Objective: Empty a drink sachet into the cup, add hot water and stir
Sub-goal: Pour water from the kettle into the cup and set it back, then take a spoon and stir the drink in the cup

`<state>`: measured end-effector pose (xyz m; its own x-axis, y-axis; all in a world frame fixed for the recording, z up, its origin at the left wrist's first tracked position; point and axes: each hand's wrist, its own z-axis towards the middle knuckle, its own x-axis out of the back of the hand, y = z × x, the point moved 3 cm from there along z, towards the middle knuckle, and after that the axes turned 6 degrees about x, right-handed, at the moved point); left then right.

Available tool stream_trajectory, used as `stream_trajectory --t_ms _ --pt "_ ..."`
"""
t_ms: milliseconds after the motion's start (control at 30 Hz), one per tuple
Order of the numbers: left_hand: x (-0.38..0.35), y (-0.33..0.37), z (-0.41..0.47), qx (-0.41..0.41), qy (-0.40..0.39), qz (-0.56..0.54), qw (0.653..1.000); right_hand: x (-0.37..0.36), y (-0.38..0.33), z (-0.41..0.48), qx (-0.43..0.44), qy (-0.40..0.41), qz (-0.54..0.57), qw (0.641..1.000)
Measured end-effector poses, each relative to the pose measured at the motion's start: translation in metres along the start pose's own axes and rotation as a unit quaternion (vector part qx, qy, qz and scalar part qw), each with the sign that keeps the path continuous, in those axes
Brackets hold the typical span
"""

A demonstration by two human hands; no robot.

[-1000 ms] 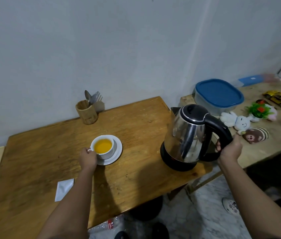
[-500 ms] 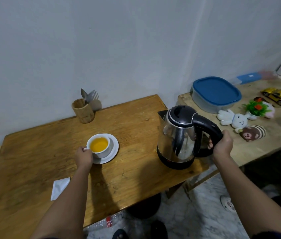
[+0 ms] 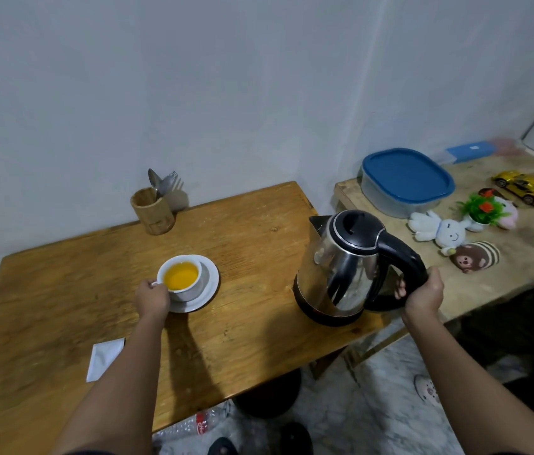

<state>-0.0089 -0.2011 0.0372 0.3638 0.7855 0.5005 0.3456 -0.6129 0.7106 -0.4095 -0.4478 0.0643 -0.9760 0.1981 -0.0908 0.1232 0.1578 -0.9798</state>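
A white cup (image 3: 190, 290) full of orange drink stands on a white saucer (image 3: 211, 282) in the middle of the wooden table (image 3: 62, 290). My left hand (image 3: 153, 297) holds the cup's handle from the near left. A steel kettle (image 3: 341, 270) with a black lid and base stands upright near the table's right edge. My right hand (image 3: 423, 295) grips its black handle. A white sachet (image 3: 103, 357) lies flat near the front left. A wooden holder (image 3: 153, 211) with a spoon and fork stands at the back by the wall.
To the right, a lower pale bench (image 3: 521, 251) carries a blue-lidded container (image 3: 406, 182), soft toys (image 3: 446, 234), a small potted plant (image 3: 482, 210) and a yellow toy car (image 3: 524, 190). A plastic bottle (image 3: 193, 428) lies on the floor under the table's front edge.
The kettle has come down from a slight lift and now rests on the table, still in my right hand. My left hand has stayed on the cup's handle.
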Motion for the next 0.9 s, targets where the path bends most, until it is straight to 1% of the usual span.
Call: stream_trajectory --t_ms 100,200,433,533,633,800,900 --pt "-0.001 -0.001 0.0 -0.002 0.003 -0.003 1.0 0.003 0.001 0.0 -0.017 -0.013 -0.003 1.0" --pt "-0.001 -0.001 0.001 -0.001 0.008 -0.003 1.0 0.002 -0.006 -0.004 -0.032 -0.047 0.011 0.998" --pt "-0.002 0.004 0.002 0.031 0.005 -0.01 0.999 0.002 -0.027 -0.012 -0.069 -0.074 -0.039 0.994" --pt "-0.001 0.004 0.004 0.025 -0.011 0.003 1.0 -0.003 -0.046 -0.008 -0.051 -0.115 -0.125 0.984" --pt "0.001 0.003 0.007 0.021 -0.016 0.013 1.0 -0.009 -0.073 -0.005 -0.04 -0.138 -0.22 0.965" --pt "0.003 0.001 0.011 0.012 -0.029 0.014 0.999 -0.041 -0.118 -0.004 -0.003 -0.185 -0.258 0.948" --pt "0.005 0.001 0.012 0.009 -0.033 0.013 0.999 -0.072 -0.141 -0.01 0.051 -0.201 -0.297 0.932"
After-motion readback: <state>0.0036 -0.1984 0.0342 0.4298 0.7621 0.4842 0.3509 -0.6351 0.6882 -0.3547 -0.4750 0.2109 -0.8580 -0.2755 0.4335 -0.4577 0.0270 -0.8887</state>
